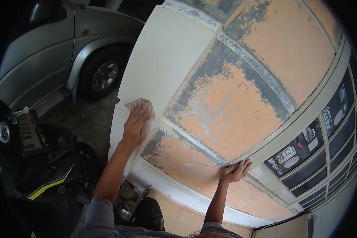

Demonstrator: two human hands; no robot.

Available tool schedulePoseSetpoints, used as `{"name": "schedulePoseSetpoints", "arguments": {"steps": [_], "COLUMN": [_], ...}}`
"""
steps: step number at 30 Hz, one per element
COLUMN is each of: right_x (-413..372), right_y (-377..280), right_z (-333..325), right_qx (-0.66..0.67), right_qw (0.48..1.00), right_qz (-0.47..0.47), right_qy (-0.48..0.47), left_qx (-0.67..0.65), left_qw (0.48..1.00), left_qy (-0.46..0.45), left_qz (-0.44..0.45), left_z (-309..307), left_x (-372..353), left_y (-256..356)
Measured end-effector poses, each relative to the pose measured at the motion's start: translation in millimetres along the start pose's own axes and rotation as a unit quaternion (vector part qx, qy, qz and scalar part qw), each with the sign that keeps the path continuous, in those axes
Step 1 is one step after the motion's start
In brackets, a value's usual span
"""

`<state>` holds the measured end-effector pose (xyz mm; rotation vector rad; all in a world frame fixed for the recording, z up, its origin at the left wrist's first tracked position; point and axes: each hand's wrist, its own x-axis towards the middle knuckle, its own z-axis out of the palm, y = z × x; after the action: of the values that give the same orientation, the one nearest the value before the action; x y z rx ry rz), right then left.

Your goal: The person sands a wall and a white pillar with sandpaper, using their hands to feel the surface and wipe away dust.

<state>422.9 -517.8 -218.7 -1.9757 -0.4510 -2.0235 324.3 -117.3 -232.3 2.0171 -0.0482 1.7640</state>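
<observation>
My left hand (pixel 138 121) lies against the white side panel (pixel 166 47), its fingers bent over a small grey-brown sheet that looks like sandpaper (pixel 148 104). A corner of the sheet shows past the fingertips. Beside it is a large face of orange panels (pixel 234 111) with scraped grey patches, divided by pale, worn strips (pixel 261 65). My right hand (pixel 236 171) rests on the long pale frame edge (pixel 273 144) of this face, palm down, fingers stretched out and close together. No tool shows in it.
A silver car (pixel 39 47) with its front wheel (pixel 105 75) stands at the left. Nearer is a dark motorcycle (pixel 47 166) with a number plate (pixel 29 133). Dark window panes with stickers (pixel 297 148) line the right. Below are a tiled floor (pixel 182 218) and some clutter (pixel 129 196).
</observation>
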Motion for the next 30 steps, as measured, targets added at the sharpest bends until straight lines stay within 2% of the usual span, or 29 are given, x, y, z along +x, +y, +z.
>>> {"name": "schedulePoseSetpoints", "arguments": {"steps": [2, 3, 6, 7, 10, 12, 14, 17, 20, 23, 24, 28, 30], "right_x": [5.1, 3.4, 0.3, 1.7, 1.2, 2.6, 1.5, 1.7, -2.0, -0.2, -1.0, 2.2, 1.9], "right_y": [5.8, 6.3, 3.2, 2.4, 2.9, 0.9, 2.6, 8.6, 2.9, 4.8, 6.8, 0.2, 1.2], "right_z": [0.2, -0.1, -1.5, -0.2, -1.1, 2.5, -4.3, 0.6, 2.5, 5.4, 5.4, -0.2, 0.3], "right_qx": [0.0, -0.004, -0.002, 0.001, -0.005, 0.005, -0.002, -0.007, 0.013, 0.006, 0.005, -0.003, -0.007], "right_qw": [1.0, 1.0, 1.0, 1.0, 1.0, 1.0, 1.0, 1.0, 1.0, 1.0, 1.0, 1.0, 1.0], "right_qz": [-0.019, -0.013, -0.005, 0.0, 0.001, 0.002, 0.018, 0.003, 0.009, 0.003, 0.003, 0.004, -0.004], "right_qy": [-0.012, -0.013, -0.02, -0.014, -0.014, 0.008, -0.003, -0.012, -0.004, 0.008, 0.01, 0.009, -0.003], "left_qx": [-0.023, -0.019, 0.002, 0.009, 0.021, 0.032, 0.02, 0.004, 0.01, -0.02, -0.011, -0.007, -0.01], "left_qw": [0.999, 0.997, 0.98, 0.971, 0.98, 0.99, 0.994, 0.992, 0.987, 0.988, 0.988, 0.999, 0.998], "left_qy": [0.036, 0.068, 0.135, 0.148, 0.131, 0.127, 0.109, 0.126, 0.146, 0.131, 0.127, 0.041, 0.064], "left_qz": [0.024, 0.037, 0.147, 0.189, 0.151, 0.044, -0.012, 0.004, 0.065, 0.084, 0.09, -0.03, -0.005], "left_z": [0.5, 0.0, -13.6, -16.3, -21.0, -12.0, -4.2, -11.4, -25.4, -26.2, -27.5, -11.0, -14.4], "left_x": [33.9, 73.3, 204.0, 225.4, 192.3, 108.5, 29.1, 59.6, 156.9, 185.6, 167.0, 7.5, 31.7], "left_y": [5.5, 7.4, 4.4, -3.0, -16.7, -37.0, -47.8, -41.9, -33.9, -29.6, -30.2, -40.1, -38.7]}}
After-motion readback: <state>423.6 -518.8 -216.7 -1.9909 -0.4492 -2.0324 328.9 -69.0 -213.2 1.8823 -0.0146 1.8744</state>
